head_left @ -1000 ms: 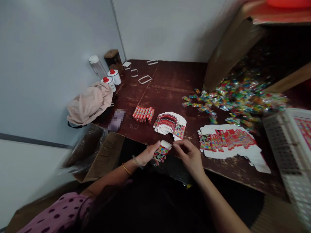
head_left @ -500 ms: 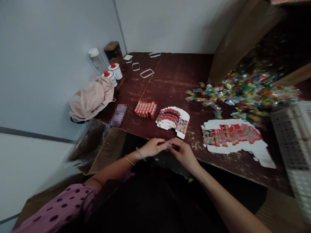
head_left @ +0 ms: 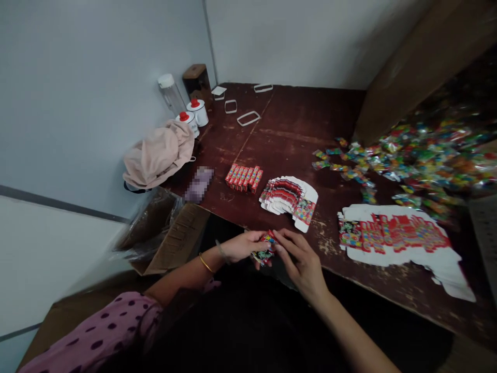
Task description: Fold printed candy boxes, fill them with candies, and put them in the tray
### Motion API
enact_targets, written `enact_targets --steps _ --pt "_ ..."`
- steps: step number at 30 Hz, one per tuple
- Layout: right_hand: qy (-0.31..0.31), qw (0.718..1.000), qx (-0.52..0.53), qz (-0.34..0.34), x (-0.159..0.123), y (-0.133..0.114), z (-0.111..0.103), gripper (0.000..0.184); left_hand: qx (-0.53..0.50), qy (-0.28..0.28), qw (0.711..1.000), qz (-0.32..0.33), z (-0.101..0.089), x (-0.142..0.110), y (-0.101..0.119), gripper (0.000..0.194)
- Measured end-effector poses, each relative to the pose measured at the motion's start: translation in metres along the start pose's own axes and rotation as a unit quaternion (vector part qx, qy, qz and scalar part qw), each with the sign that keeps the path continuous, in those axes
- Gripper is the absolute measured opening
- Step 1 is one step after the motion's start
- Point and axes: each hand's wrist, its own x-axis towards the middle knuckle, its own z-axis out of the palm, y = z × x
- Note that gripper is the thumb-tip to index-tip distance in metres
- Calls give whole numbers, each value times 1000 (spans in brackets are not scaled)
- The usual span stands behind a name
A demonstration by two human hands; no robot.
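In front of the table edge, my left hand (head_left: 244, 247) is closed on a small printed candy box (head_left: 264, 254), red with a dark colourful face. The fingers of my right hand (head_left: 306, 264) close on the box's right end. Just beyond my hands, a fanned stack of flat red-and-white box blanks (head_left: 284, 194) lies on the table. To its left stands a row of small red boxes (head_left: 244, 177), side by side. Farther right a longer spread of flat box blanks (head_left: 399, 233) overlaps along the table edge.
Wrapped candies (head_left: 419, 155) spill from a large cardboard carton (head_left: 399, 67) on the right of the dark table (head_left: 291, 124). Lidded mugs (head_left: 198, 111), a bottle (head_left: 171, 93) and a pink cloth (head_left: 159, 155) stand at left. An open carton (head_left: 176, 241) sits below.
The small box has turned in my hands, so its printed side now shows. My right hand has shifted slightly right and down. The whole view has swung a little left.
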Motion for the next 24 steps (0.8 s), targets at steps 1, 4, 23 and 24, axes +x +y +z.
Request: enact_targets --steps 1,4,23,24 --pt "7 1000 -13 10 -1 0 6 36 30 43 999 7 3 2 -3 41" --pt "-2 999 -21 50 18 5 20 41 174 175 965 90 9 10 -5 37" --pt "115 977 -177 25 130 89 -22 43 556 433 657 266 -60 35 37 38" --pt "113 971 -209 18 105 100 -30 50 566 382 678 273 -48 36 29 37"
